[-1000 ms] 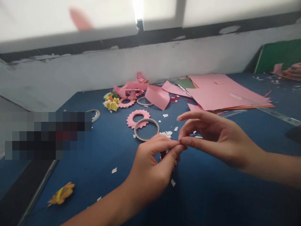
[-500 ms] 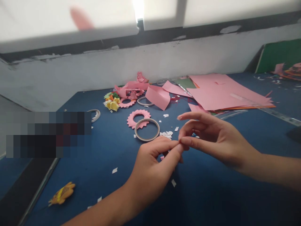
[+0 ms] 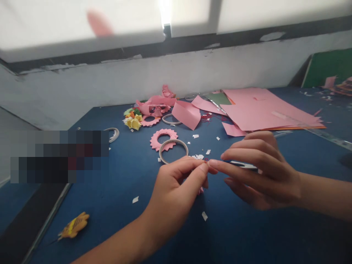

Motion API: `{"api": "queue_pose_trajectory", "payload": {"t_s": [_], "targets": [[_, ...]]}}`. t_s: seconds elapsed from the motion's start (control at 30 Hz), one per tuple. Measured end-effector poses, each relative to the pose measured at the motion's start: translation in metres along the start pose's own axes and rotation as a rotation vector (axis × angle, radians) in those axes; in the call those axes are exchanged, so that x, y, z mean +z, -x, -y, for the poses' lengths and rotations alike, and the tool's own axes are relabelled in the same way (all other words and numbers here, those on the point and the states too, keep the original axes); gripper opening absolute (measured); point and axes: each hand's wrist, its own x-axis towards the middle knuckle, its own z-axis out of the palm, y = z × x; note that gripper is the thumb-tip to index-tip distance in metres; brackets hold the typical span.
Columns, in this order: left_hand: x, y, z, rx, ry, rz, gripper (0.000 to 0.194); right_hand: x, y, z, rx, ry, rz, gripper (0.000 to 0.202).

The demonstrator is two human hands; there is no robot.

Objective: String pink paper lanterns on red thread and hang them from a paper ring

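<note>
Above the blue desk (image 3: 110,190), the left hand (image 3: 181,183) clamps a small red thread-like loop (image 3: 206,160) between thumb and forefinger. The right hand (image 3: 268,176) has its fingers apart, one fingertip just beside it. Beyond, a round grey hoop (image 3: 187,149) overlaps a pink folded-paper ring (image 3: 154,140).

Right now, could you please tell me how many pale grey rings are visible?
3 visible: a front ring overlapping the pleated pink circle, a back ring partly behind curled pink paper, a left ring; others may be hidden.
</note>
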Motion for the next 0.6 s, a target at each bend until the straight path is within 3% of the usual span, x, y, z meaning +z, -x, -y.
{"api": "queue_pose_trajectory", "payload": {"t_s": [0.37, 0.6], "targets": [[0.0004, 0.0013, 0.002, 0.077, -0.024, 0.017, 0.025, 0.003, 0.0, 0.0012, -0.059, 0.017, -0.024, 0.023], [-0.0036, -0.002, 0.0077, 0.43, -0.206, 0.041, 0.02, 0.001, -0.0011, -0.0008, -0.095, 0.019, -0.023, 0.024]]}}
